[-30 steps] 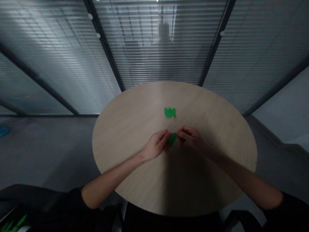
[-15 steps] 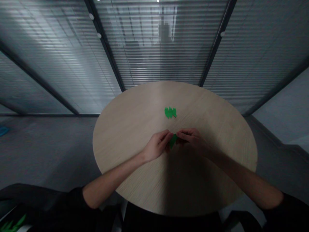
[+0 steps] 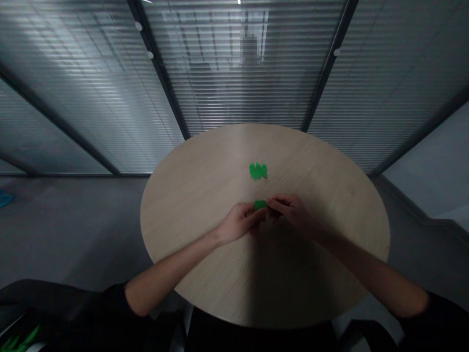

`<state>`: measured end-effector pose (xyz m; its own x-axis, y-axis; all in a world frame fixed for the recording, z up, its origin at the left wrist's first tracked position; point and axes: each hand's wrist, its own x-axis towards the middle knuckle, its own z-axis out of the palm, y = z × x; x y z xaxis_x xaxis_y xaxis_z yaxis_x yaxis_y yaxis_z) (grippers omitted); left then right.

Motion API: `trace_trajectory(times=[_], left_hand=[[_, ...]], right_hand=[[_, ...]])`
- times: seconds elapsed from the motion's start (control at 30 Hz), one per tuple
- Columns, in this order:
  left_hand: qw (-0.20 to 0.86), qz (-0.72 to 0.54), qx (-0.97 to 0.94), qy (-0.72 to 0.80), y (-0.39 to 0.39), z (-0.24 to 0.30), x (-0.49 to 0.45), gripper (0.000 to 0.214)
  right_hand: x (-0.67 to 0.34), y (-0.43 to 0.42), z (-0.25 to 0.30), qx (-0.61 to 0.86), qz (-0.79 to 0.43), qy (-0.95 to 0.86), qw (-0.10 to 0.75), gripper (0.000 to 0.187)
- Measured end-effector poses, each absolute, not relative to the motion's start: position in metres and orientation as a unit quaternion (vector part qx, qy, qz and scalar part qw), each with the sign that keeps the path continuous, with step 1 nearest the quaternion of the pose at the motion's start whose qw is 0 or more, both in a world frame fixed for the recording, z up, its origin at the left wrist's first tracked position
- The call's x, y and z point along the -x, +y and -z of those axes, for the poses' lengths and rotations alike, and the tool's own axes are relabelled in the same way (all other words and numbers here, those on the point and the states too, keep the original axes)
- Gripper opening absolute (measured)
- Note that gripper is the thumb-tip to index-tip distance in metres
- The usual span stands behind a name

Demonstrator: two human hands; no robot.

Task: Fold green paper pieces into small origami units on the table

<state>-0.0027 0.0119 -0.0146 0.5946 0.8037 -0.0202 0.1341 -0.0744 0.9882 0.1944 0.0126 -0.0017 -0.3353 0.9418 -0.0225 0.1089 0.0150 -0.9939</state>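
Observation:
Between my two hands, just above the round table, is a green leaf, partly covered by my fingers. My left hand pinches its left part with thumb and fingers. At the leaf's right end, the thumb and fingertips of my right hand are closed on it. A little farther off on the tabletop lies a small group of green leaves, side by side and touching. Whether the leaves are real or made of paper or cloth is too small to tell.
More green leaf-like pieces show at the bottom left corner, beside my dark sleeve. Beyond the table's far edge stands a glass wall with blinds. A blue object lies on the floor at far left.
The leaf in my hands has turned from hanging downward to lying crosswise between them. My left hand's fingers have shifted along it. The leaves on the table stay put.

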Motion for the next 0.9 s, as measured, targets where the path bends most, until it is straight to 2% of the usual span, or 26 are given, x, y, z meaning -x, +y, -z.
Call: trace_trajectory(times=[0.17, 0.4, 0.63, 0.9], left_hand=[[0.562, -0.281, -0.673, 0.389, 0.0122, 0.0148, 0.0042, 0.05], [0.575, -0.278, -0.674, 0.371, 0.0095, 0.0128, 0.0025, 0.052], [0.561, -0.319, -0.676, 0.356, 0.0126, 0.015, 0.0043, 0.047], [0.574, -0.306, -0.684, 0.33, 0.0115, 0.0129, 0.0056, 0.045]], right_hand=[[-0.1958, 0.0129, 0.0009, 0.451, -0.507, -0.63, 0.378, 0.038], [-0.1937, 0.0101, 0.0053, 0.466, -0.465, -0.653, 0.375, 0.039], [-0.1945, 0.0124, 0.0065, 0.433, -0.509, -0.636, 0.384, 0.04], [-0.1962, 0.011, 0.0029, 0.394, -0.543, -0.628, 0.394, 0.037]])
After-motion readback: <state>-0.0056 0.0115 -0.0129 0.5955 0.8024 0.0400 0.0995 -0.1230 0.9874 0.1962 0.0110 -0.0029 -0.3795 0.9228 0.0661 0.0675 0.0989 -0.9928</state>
